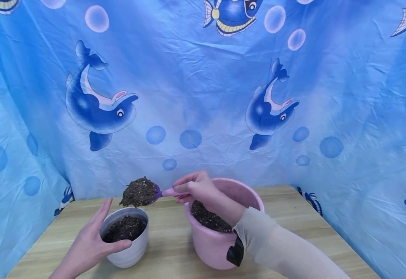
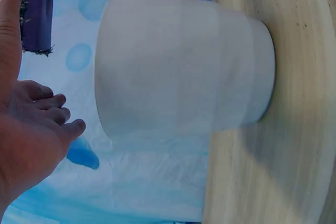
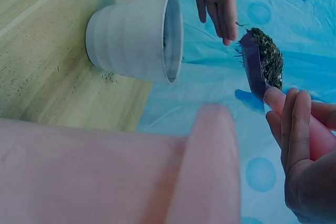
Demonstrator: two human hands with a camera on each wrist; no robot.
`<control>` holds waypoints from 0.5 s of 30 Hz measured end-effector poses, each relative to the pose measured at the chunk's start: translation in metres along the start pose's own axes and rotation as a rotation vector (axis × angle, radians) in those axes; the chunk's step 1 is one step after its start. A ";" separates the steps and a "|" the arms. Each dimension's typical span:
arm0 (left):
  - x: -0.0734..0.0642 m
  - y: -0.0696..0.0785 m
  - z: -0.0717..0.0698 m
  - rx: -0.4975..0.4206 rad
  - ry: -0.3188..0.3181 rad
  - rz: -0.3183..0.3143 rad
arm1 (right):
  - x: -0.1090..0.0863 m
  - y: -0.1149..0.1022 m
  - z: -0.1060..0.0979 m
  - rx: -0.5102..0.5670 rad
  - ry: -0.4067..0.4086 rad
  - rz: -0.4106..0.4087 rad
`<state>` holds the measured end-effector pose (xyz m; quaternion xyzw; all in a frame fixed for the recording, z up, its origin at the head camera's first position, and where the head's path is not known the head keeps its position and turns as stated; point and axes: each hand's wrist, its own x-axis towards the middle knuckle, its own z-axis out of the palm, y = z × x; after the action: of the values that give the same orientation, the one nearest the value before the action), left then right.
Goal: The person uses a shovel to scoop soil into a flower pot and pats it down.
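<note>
Our right hand (image 1: 201,188) gripped the trowel (image 1: 158,192), left fingers (image 1: 101,213) wide; soil (image 1: 126,228) part-filled the white pot (image 1: 133,252), one scoopful (image 1: 140,192) not yet in.

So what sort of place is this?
Probably a makeshift indoor potting spot: a white pot and pink pot, both with soil inside, stand on a wood-grain table before a dolphin-print cloth.

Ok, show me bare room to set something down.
Save soil crumbs, the table is bare between the white pot and pink pot, and right of the latter, between sleeve and curtain. Crowded: around the white pot, left hand beside it, loaded trowel above.
</note>
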<state>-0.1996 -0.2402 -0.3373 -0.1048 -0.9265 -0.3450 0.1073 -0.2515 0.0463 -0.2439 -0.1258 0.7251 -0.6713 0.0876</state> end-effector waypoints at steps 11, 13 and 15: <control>-0.005 -0.024 0.008 -0.012 0.032 -0.029 | 0.009 0.011 0.027 -0.046 -0.024 0.030; -0.004 -0.027 0.010 -0.008 0.045 -0.043 | 0.011 0.013 0.031 -0.054 -0.027 0.038; -0.003 -0.029 0.012 -0.012 0.049 -0.065 | 0.013 0.015 0.034 -0.065 -0.027 0.041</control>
<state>-0.2060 -0.2545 -0.3646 -0.0669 -0.9245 -0.3562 0.1181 -0.2546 0.0106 -0.2613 -0.1230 0.7476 -0.6438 0.1069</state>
